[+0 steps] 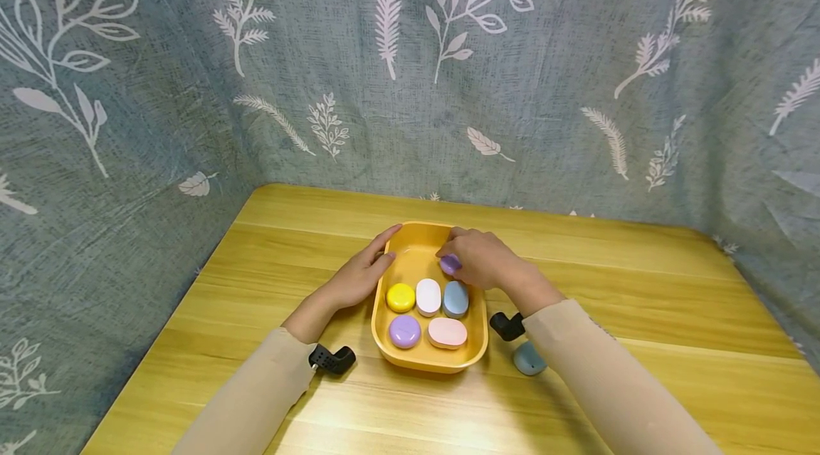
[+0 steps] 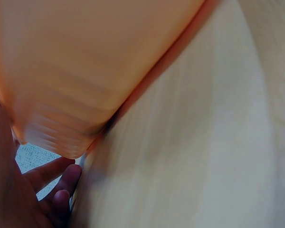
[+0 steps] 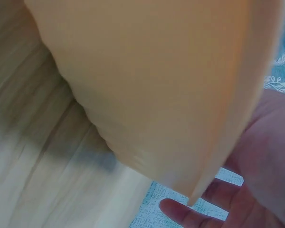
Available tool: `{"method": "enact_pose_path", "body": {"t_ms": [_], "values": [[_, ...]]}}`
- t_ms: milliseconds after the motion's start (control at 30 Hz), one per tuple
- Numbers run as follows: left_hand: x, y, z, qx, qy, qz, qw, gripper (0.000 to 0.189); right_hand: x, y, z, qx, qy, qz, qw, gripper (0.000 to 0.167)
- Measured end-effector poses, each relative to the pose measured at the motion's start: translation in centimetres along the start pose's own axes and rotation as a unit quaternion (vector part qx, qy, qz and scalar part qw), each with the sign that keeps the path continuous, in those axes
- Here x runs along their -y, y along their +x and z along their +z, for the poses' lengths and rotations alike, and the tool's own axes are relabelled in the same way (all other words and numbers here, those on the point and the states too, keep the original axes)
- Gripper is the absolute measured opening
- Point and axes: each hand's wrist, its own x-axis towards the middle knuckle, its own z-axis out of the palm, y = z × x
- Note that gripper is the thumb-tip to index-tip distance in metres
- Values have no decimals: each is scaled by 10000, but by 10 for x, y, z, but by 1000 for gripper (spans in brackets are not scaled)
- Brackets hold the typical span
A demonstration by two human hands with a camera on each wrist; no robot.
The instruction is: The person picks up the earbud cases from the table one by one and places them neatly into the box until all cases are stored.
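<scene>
Within the orange tray [image 1: 412, 263], the right hand [image 1: 482, 255] pinches a purple piece [image 1: 450, 265], probably light, stiff, slippery, best held edgewise; left hand [image 1: 352, 280] against the tray, fingers spread.

A curtained-off tabletop setup, with leaf-patterned fabric [image 1: 532, 110] behind and beside a wood-grain table [image 1: 256, 284]
</scene>
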Motion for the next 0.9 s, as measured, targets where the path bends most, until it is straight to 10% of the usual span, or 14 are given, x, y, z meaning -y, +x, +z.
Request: {"method": "enact_pose_path", "body": {"t_ms": [900], "values": [[0, 1, -1, 4, 35, 33, 10000, 54, -3, 2, 5, 266, -224, -15, 9994, 36]]}}
